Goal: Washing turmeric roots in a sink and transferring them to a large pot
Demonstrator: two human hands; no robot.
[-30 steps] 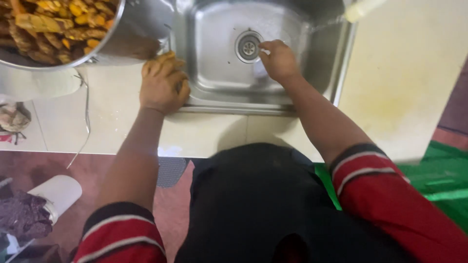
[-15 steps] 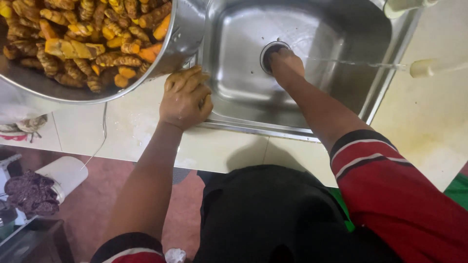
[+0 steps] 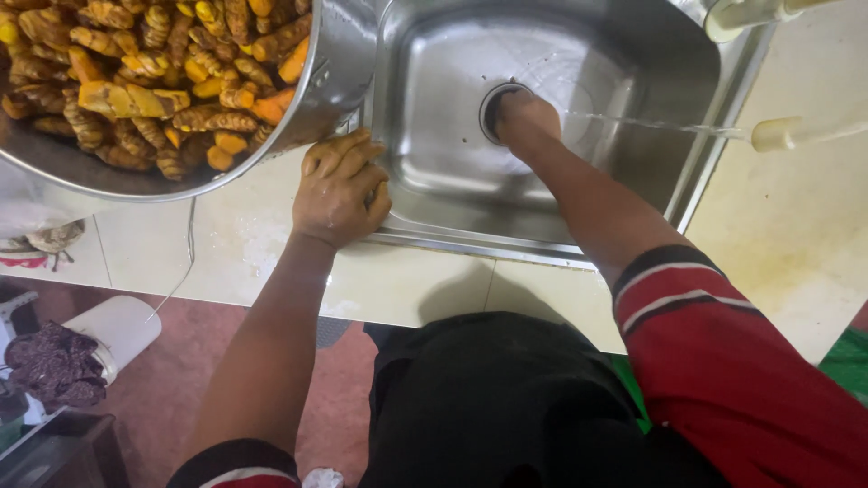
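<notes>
My left hand [image 3: 339, 188], stained yellow, rests flat on the tiled counter at the front left corner of the steel sink [image 3: 434, 181], just below a large metal bowl [image 3: 339, 68] full of yellow-orange turmeric roots [image 3: 154, 81]. My right hand [image 3: 526, 120] reaches down into the sink basin and presses on the round drain [image 3: 495, 99]; its fingers are bunched over the drain and I cannot see anything held. A thin stream of water [image 3: 651, 125] crosses the basin from the right towards that hand.
A white tap spout [image 3: 785, 133] and a white tap body [image 3: 741, 16] stand at the sink's right rim. Cream tiles [image 3: 226, 244] form the counter. On the floor at left are a white container [image 3: 113, 330] and a dark purple bundle [image 3: 54, 366].
The view has shifted so the sink and bowl appear lower and to the right. My right hand stayed at the drain; my left hand stayed at the sink's corner.
</notes>
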